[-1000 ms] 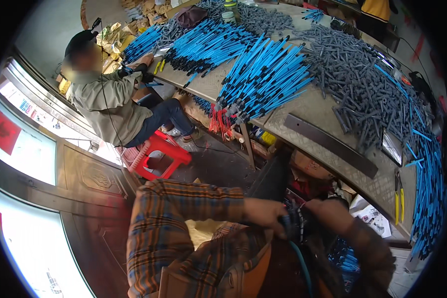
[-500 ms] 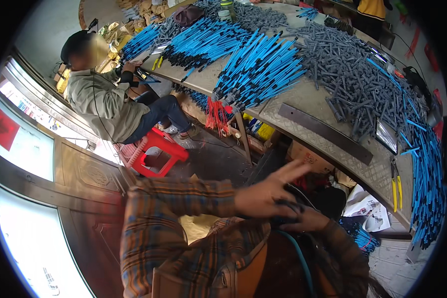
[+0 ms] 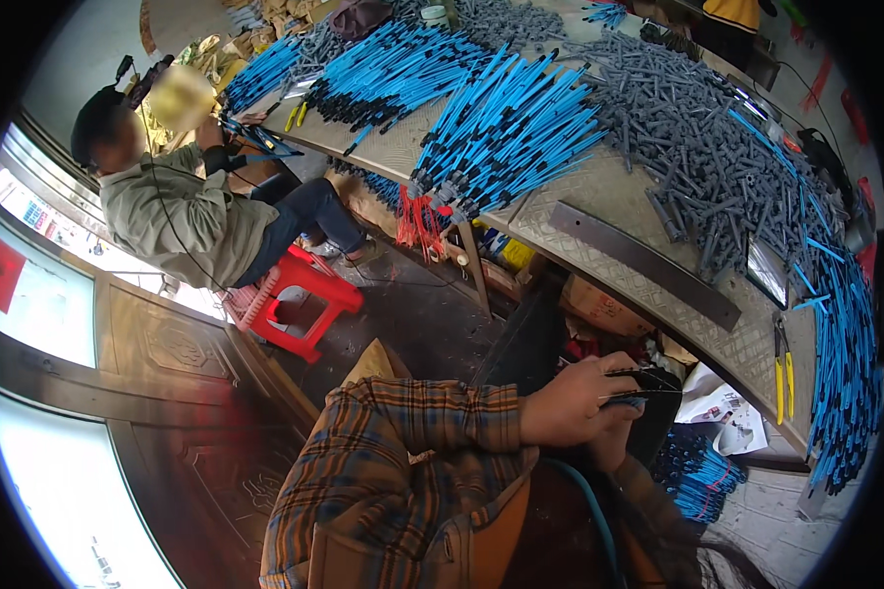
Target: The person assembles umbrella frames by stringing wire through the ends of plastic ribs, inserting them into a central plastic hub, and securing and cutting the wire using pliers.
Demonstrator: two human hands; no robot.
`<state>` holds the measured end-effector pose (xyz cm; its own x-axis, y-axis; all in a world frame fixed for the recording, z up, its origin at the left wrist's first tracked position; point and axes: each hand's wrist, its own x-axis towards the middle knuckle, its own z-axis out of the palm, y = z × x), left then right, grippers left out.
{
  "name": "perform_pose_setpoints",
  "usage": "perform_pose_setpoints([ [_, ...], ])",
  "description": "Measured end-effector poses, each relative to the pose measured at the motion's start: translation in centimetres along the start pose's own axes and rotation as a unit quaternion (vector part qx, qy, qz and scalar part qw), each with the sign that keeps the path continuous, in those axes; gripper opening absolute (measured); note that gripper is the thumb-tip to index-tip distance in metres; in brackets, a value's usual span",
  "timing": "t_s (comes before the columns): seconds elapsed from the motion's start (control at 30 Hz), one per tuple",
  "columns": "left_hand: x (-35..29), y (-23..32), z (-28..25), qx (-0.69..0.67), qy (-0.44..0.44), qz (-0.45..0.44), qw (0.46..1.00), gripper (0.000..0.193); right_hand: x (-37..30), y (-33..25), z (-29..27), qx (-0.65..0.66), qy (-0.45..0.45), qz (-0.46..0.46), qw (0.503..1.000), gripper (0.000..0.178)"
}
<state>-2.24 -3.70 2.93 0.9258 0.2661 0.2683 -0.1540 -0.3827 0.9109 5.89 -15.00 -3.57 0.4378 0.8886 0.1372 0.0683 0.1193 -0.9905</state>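
My left hand (image 3: 567,401), in a plaid sleeve, is closed in front of my lap with its fingertips pinched together. From its fingers thin dark strips (image 3: 643,376) with pale glinting edges stick out to the right. I cannot make out their kind. Just below and touching it, my right hand (image 3: 613,439) is closed too, its fingers partly hidden behind the left. Behind both hands is a dark rounded shape (image 3: 660,417). The hands are off the table, near its front edge.
Piles of blue rods with black ends (image 3: 521,128) and grey plastic parts (image 3: 702,157) cover the table (image 3: 584,211). A dark metal bar (image 3: 643,263) and yellow-handled pliers (image 3: 784,378) lie along its edge. A person (image 3: 182,211) sits on a red stool (image 3: 309,299) at left.
My left hand was stretched out with fingers spread; now it is closed against the right, slightly further right. The seated person has raised a hand and leaned back to the left.
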Motion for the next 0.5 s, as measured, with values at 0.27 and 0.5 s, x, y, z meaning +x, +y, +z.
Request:
perform_pose_setpoints([
  [0.27,0.9,-1.6,-1.3,0.139,0.011,0.065,0.988,0.023,1.5,0.2,0.1,-0.084,0.033,-0.004,0.996,0.03],
  [0.5,1.4,-1.8,-1.2,0.153,0.057,0.005,0.987,0.022,2.1,1.4,1.2,-0.023,0.115,0.021,0.993,0.032],
])
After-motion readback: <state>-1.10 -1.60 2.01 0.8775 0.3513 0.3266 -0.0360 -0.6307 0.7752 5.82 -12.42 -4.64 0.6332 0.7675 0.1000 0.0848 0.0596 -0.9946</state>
